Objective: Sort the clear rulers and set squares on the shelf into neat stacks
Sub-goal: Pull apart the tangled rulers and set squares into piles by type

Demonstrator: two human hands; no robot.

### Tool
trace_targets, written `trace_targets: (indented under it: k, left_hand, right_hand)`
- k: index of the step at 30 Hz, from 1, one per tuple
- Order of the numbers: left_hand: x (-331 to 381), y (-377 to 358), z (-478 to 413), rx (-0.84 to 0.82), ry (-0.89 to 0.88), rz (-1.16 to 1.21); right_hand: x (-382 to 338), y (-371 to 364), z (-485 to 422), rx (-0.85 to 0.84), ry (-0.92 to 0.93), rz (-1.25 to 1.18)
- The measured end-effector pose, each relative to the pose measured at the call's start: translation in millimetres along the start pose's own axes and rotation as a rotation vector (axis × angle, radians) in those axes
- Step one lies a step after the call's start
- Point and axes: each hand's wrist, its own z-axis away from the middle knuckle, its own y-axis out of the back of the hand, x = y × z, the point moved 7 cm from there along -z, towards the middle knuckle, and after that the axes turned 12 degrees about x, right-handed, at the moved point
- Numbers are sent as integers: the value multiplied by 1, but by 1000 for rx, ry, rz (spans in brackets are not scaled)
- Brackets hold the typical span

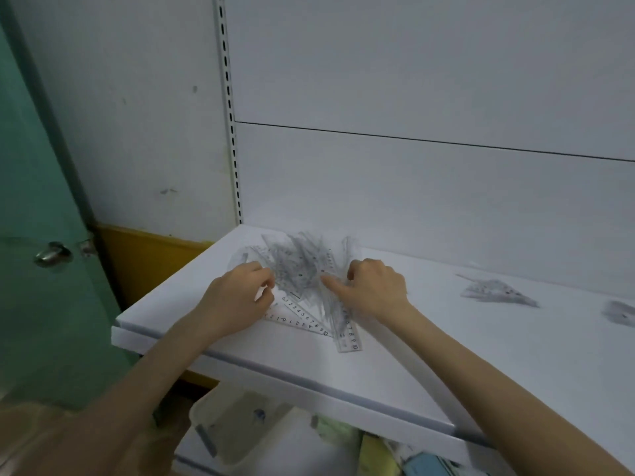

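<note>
A jumbled pile of clear rulers and set squares (pixel 299 266) lies on the white shelf (pixel 395 365) near its left end. A set square (pixel 302 319) and a straight ruler (pixel 345 329) stick out of the pile toward me. My left hand (pixel 237 297) sits at the pile's left edge with its fingers curled; its fingertips meet at a piece there. My right hand (pixel 372 286) sits at the pile's right side, fingers curled, thumb pointing left onto the clear pieces. A small stack of set squares (pixel 494 290) lies further right, and another small clear heap (pixel 620 312) at the frame's edge.
The shelf's white back panel (pixel 412 183) rises right behind the pile, with a slotted upright (pixel 232 132) at its left. A green door (pixel 34 235) with a metal knob stands to the left. Below the shelf are a clear plastic bin (pixel 237 424) and some coloured items.
</note>
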Motion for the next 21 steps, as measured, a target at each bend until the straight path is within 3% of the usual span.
trace_targets:
  k: [4,11,15,18,21]
  left_hand:
    - [-2,-16,-25,-13,-61,81]
    - [8,-37,-53,-145,-194,243]
    - [18,-46,-55,-219,-257,346]
    - [27,-48,-56,-250,-232,449]
    - [28,-46,-59,-250,-94,654]
  right_hand:
    - [-12,-12,-4,-73,-58,75]
    - [-2,-21,-2,-81,-304,-245]
    - [2,-11,-2,72,-332,-437]
    - [-4,-4,-1,111,-299,-627]
    - [-8,3,1,144,-255,-693]
